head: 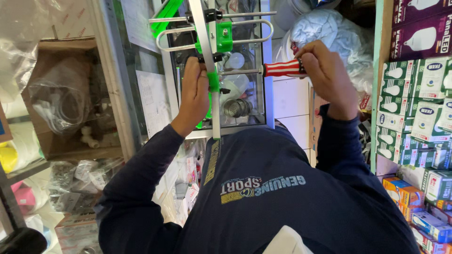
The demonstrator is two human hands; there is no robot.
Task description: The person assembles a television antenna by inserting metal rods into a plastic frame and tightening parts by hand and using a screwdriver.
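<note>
Your left hand (195, 91) is in the middle of the frame. Its fingers are curled tight around a long silver metal bar with green plastic clips (214, 82). The bar runs from the top of the frame down to your chest. It stands almost straight up and down in the picture. Thin silver rods and a rounded wire loop (214, 33) stick out from the bar near the top of the frame, held by a bright green block.

Your right hand (325, 75) is to the right of the middle. Its fingers are closed around the red and white striped handle of a screwdriver (282, 68). The screwdriver lies sideways. Its thin metal end points left and meets the bar just beside your left hand.

Behind the bar is a glass case with a silver frame (268, 101), and small round things sit inside it. A brown cardboard box with clear plastic bags (66, 99) is in the upper left. Stacks of green and white light bulb boxes (414, 108) fill the right edge. Your dark blue long-sleeved shirt (263, 202) fills the bottom of the frame.
</note>
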